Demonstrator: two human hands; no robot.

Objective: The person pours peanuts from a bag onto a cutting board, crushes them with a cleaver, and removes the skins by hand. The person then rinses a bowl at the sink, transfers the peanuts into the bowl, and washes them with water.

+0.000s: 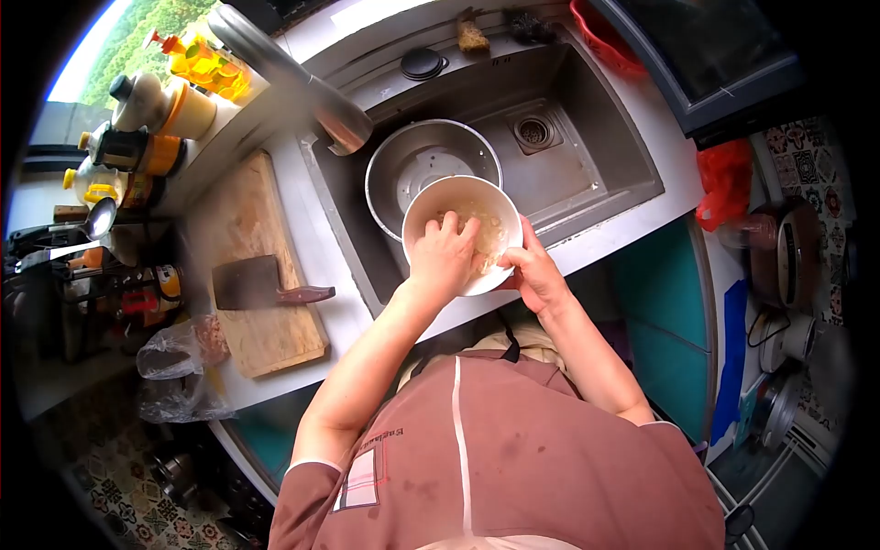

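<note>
A white bowl (507, 194) is tilted over the near-left part of the sink. Small pale pieces (496, 236) in cloudy liquid lie inside it; what they are I cannot make out. My left hand (442, 257) reaches into the bowl, fingers bent down and apart among the pieces, fingertips partly hidden. On the bowl's right side, my right hand (539, 275) grips the rim, thumb on top and the other fingers underneath. Behind the bowl a steel basin (390, 170) sits in the sink, partly covered by the bowl, with a few bits on its bottom.
The grey sink (587, 119) has a drain (534, 134) at its far side. A faucet (335, 115) overhangs its left edge. Left of it, a cleaver (252, 282) lies on a wooden cutting board (275, 341). Several bottles (115, 147) line the ledge; a red bag (724, 183) is at right.
</note>
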